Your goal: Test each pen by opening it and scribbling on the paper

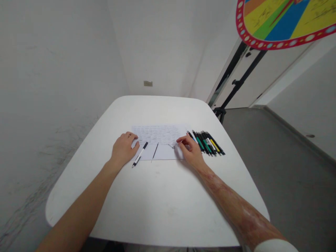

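2 hands rested at a handwritten sheet on the white counter, its rows of small dark script filling most of the paper. The left hand's fingers curled on its 9 o'clock edge. The right hand's fingers curved over its 3 o'clock edge, pinching or not, unclear. A black-and-white pen lay at 6 o'clock, a row of pens at 3 o'clock.

Paper sheet matt; pens glossy plastic (tabletop smooth).
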Motion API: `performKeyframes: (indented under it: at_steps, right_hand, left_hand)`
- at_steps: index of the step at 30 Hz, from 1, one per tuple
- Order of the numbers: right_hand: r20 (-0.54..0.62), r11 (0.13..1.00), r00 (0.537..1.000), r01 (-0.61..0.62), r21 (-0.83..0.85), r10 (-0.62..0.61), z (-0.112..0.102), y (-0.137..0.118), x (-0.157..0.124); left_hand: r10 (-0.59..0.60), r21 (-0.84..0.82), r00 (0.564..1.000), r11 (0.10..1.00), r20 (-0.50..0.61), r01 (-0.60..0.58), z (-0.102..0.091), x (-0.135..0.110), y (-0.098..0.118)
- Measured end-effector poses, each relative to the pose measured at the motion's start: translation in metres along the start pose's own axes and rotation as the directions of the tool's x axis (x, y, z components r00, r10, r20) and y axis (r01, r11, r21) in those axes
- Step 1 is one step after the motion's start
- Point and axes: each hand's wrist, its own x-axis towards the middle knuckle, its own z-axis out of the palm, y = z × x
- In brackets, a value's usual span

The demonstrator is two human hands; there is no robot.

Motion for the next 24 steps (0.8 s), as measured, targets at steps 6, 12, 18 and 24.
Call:
performKeyframes:
  at_steps: [6, 12, 18, 24]
  right_hand:
    - [0.0, 1.0, 1.0, -0.003, -0.022, 0.003, 0.001, -0.001, 0.0]
    - [0.101, 0.982, 0.994, 0.054, -0.182, -0.036, -0.006, -0.019, 0.01]
    - [0.43, 0.823, 0.903, 0.241, -0.515, 0.005, -0.013, -0.047, 0.041]
    - [0.559, 0.641, 0.819, 0.362, -0.676, 0.127, 0.009, -0.058, 0.066]
  left_hand:
    - [-0.008, -0.013, 1.0, 1.0, -0.018, 0.008, 0.001, 0.0, 0.001]
    - [0.011, -0.036, 0.996, 0.999, -0.092, -0.014, -0.015, 0.004, 0.019]
    - [0.208, 0.004, 0.97, 0.978, 0.124, -0.21, -0.029, 0.02, 0.064]
    - [0.25, 0.087, 0.905, 0.951, 0.345, -0.296, -0.023, 0.042, 0.09]
